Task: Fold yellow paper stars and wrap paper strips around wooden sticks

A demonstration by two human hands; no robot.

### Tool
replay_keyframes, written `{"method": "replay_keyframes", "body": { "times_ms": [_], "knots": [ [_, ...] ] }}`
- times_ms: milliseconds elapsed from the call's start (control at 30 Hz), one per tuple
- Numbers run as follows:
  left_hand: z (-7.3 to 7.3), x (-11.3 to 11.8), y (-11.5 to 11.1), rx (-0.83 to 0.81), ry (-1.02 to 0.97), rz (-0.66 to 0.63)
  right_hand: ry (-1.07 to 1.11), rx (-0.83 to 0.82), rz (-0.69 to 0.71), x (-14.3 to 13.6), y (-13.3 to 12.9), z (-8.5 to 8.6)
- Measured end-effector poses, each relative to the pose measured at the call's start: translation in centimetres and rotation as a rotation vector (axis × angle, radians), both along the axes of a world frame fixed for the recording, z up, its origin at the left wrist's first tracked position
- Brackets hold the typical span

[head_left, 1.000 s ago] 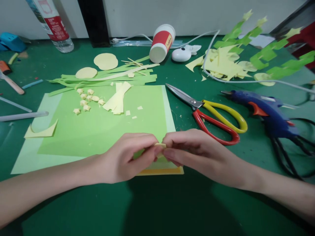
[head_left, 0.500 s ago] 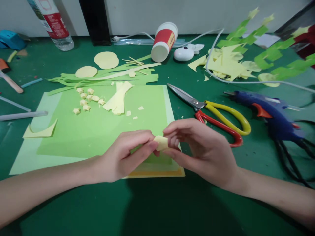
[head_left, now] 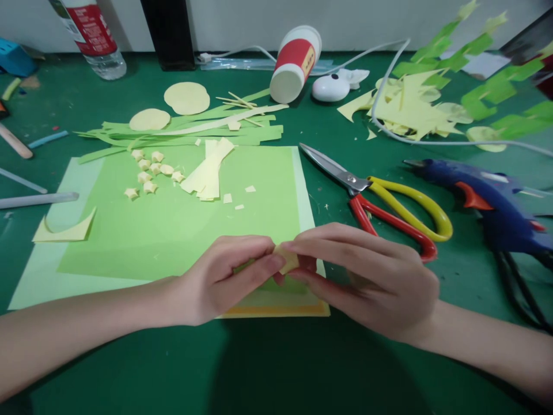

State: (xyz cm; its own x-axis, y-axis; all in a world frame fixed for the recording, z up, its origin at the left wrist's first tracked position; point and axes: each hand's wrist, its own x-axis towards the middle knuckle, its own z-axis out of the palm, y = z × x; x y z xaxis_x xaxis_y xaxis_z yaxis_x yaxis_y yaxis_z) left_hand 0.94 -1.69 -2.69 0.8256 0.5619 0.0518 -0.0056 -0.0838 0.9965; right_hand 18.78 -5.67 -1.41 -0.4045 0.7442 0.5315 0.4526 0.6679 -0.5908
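A small folded piece of yellow paper (head_left: pixel 287 260) is held over the lower right of the green paper sheets (head_left: pixel 142 230). My left hand (head_left: pixel 233 276) pinches its left side between thumb and fingers. From the right, my right hand (head_left: pixel 367 274) has its fingertips on the paper's top and right edges, the thumb below. Part of the piece is hidden behind the fingers. Several little folded paper stars (head_left: pixel 149 173) lie on the sheets, beside a crossed pile of pale yellow paper strips (head_left: pixel 210 170).
Scissors (head_left: pixel 367 193) with red and yellow handles lie right of the sheets, and a blue glue gun (head_left: pixel 470 190) beyond them. At the back are green paper strips (head_left: pixel 194 134), a tipped paper cup (head_left: pixel 296 63), a water bottle (head_left: pixel 95 43) and yellow scraps (head_left: pixel 410 109).
My right hand's fingers have stretched forward and come down onto the top of the folded paper. My left hand keeps its pinch. The camera view has shifted slightly.
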Motion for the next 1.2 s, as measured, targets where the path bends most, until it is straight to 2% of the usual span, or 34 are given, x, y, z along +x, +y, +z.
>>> {"method": "replay_keyframes", "body": {
  "times_ms": [67,133,267,333,400,567,767,1033,1133,1200],
  "knots": [
    [0.1,0.1,0.0,0.003,-0.002,0.007,0.005,-0.012,0.011,0.0,0.0,-0.1],
    [0.2,0.1,0.0,0.025,0.013,0.018,0.099,-0.112,0.044,0.1,0.0,-0.1],
    [0.5,0.0,0.1,0.106,0.083,0.004,0.306,-0.503,0.062,0.1,0.2,0.3],
    [0.6,0.0,0.2,0.132,0.110,-0.036,0.272,-0.664,0.087,0.1,0.3,0.6],
    [0.6,0.1,0.2,0.131,0.121,-0.071,0.215,-0.757,0.125,0.1,0.3,0.8],
    [0.3,0.2,0.1,0.120,0.127,-0.109,0.169,-0.815,0.168,0.1,0.3,0.6],
    [-0.1,0.1,-0.1,0.167,0.162,-0.090,0.224,-0.886,0.124,-0.1,0.1,0.3],
    [-0.5,0.1,-0.2,0.101,0.150,-0.063,0.170,-1.150,0.163,-0.1,0.6,0.6],
    [-0.5,0.0,-0.2,0.089,0.090,-0.026,0.242,-1.197,0.159,-0.2,0.6,0.6],
    [-0.4,0.0,-0.1,0.102,0.045,0.017,0.332,-1.166,0.135,-0.3,0.4,0.5]
  ]
}}
